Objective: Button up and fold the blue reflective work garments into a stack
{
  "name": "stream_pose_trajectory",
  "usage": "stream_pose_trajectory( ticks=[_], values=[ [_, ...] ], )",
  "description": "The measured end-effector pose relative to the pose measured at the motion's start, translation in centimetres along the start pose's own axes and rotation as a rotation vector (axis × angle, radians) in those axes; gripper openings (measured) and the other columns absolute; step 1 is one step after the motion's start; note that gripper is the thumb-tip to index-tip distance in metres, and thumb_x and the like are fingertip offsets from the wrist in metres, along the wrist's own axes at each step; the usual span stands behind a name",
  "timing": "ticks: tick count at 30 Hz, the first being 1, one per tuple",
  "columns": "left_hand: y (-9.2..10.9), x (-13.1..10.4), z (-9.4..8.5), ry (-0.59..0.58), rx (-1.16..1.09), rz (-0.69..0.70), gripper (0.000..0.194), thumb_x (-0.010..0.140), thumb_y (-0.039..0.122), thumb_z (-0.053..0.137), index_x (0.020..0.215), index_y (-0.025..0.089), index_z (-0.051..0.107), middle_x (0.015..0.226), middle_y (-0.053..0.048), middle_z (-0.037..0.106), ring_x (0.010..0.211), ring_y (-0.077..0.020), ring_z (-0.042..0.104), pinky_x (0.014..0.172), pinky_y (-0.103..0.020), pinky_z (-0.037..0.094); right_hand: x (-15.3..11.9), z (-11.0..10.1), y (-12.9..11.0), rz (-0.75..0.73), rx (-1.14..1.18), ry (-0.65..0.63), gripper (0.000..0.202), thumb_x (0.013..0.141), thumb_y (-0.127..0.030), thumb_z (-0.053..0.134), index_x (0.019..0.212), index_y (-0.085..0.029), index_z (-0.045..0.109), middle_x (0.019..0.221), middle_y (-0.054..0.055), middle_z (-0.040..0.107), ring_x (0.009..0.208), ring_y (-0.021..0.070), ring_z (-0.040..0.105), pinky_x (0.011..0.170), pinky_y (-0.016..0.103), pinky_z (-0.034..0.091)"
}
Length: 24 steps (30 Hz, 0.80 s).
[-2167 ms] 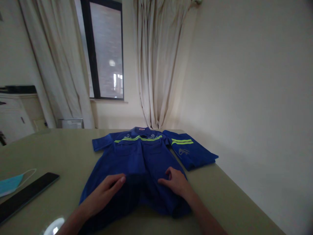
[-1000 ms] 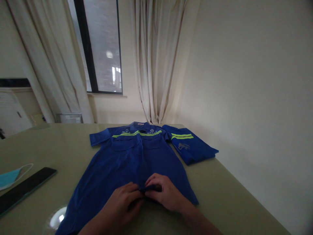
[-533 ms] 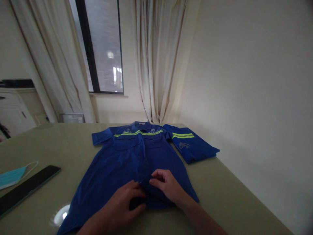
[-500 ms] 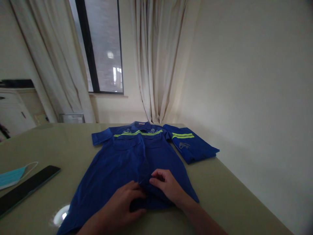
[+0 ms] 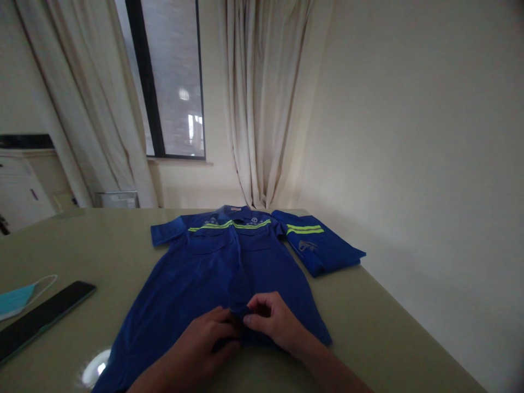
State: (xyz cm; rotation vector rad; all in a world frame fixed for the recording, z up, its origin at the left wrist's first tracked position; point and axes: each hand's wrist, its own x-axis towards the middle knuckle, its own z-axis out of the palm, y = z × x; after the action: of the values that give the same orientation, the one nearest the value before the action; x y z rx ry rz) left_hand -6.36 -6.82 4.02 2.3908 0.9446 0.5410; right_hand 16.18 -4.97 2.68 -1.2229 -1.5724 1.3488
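Moved closer together since earlier, left hand (image 5: pixel 209 338) and right hand (image 5: pixel 276 323) curl at the near end of the shirt (image 5: pixel 196 281), flat on the table (image 5: pixel 123 245); pinching or not, I cannot tell. Likely soft and light, the shirt is best held by its hem.

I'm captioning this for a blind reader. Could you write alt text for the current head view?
A person's left hand and right hand are at the lower front of a blue shirt laid face up on a table. A folded garment lies to its right, a mask and black slab to its left.
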Motion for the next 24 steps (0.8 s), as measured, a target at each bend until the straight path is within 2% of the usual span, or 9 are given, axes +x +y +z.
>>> stream_pose_trajectory(
  ticks=[3, 6, 12, 15, 17, 21, 24],
  values=[
    [-0.3, -0.3, 0.1, 0.075, -0.131, 0.008, 0.028, 0.091, 0.014, 0.053, 0.105, 0.026, 0.074, 0.109, -0.003, 0.072, 0.103, -0.0169, 0.067, 0.094, -0.031, 0.053, 0.3, 0.2, 0.7, -0.015, 0.008, 0.098, 0.030, 0.071, -0.040, 0.079, 0.092, -0.020, 0.071, 0.082, -0.001, 0.061, 0.080, 0.0170, 0.055, 0.075, 0.028, 0.045],
    [-0.9, -0.6, 0.4, 0.126, -0.164, 0.036, 0.032, 0.086, 0.010, 0.054, 0.108, 0.026, 0.072, 0.112, -0.004, 0.073, 0.104, -0.0173, 0.067, 0.095, -0.032, 0.054, 0.7, 0.1, 1.4, -0.032, 0.005, 0.128, 0.036, 0.073, -0.046, 0.077, 0.098, -0.020, 0.069, 0.085, 0.000, 0.060, 0.084, 0.0189, 0.056, 0.079, 0.030, 0.047],
    [-1.3, -0.6, 1.0, 0.138, -0.126, 0.040, 0.033, 0.087, 0.010, 0.054, 0.109, 0.026, 0.072, 0.112, -0.004, 0.072, 0.104, -0.0172, 0.067, 0.094, -0.032, 0.054, 0.9, 0.1, 1.4, -0.087, -0.003, 0.097, 0.036, 0.074, -0.044, 0.077, 0.096, -0.019, 0.067, 0.078, -0.002, 0.057, 0.075, 0.0153, 0.052, 0.070, 0.027, 0.043],
    [-1.0, -0.4, 0.9, 0.120, -0.127, 0.012, 0.029, 0.087, 0.011, 0.055, 0.104, 0.025, 0.073, 0.109, -0.004, 0.073, 0.103, -0.0171, 0.068, 0.095, -0.032, 0.053, 0.7, 0.2, 1.0, -0.096, 0.000, 0.052, 0.033, 0.075, -0.044, 0.078, 0.092, -0.018, 0.067, 0.071, -0.004, 0.054, 0.069, 0.0132, 0.049, 0.065, 0.025, 0.040],
    [-0.9, -0.3, 0.7, 0.097, -0.116, -0.015, 0.024, 0.086, 0.013, 0.060, 0.101, 0.026, 0.074, 0.109, -0.003, 0.073, 0.104, -0.0177, 0.068, 0.097, -0.032, 0.053, 0.6, 0.3, 0.8, -0.086, -0.013, 0.065, 0.033, 0.075, -0.046, 0.079, 0.090, -0.018, 0.069, 0.071, -0.004, 0.056, 0.069, 0.0133, 0.050, 0.065, 0.025, 0.040],
    [-1.1, 0.0, 0.6, 0.027, -0.044, -0.041, 0.029, 0.080, 0.012, 0.068, 0.103, 0.028, 0.074, 0.111, 0.000, 0.074, 0.105, -0.0181, 0.069, 0.094, -0.030, 0.053, 0.5, 0.4, 0.7, -0.071, -0.079, 0.116, 0.035, 0.075, -0.051, 0.079, 0.084, -0.018, 0.070, 0.075, -0.002, 0.059, 0.074, 0.0154, 0.053, 0.068, 0.026, 0.042],
    [-1.4, 0.1, 1.1, 0.046, 0.166, -0.003, 0.028, 0.081, 0.007, 0.060, 0.097, 0.027, 0.072, 0.100, 0.001, 0.074, 0.090, -0.0166, 0.071, 0.081, -0.026, 0.055, 0.3, 0.5, 0.5, -0.114, -0.184, 0.140, 0.030, 0.081, -0.048, 0.075, 0.086, -0.018, 0.069, 0.074, -0.002, 0.059, 0.072, 0.0156, 0.054, 0.067, 0.026, 0.042]
  ],
)
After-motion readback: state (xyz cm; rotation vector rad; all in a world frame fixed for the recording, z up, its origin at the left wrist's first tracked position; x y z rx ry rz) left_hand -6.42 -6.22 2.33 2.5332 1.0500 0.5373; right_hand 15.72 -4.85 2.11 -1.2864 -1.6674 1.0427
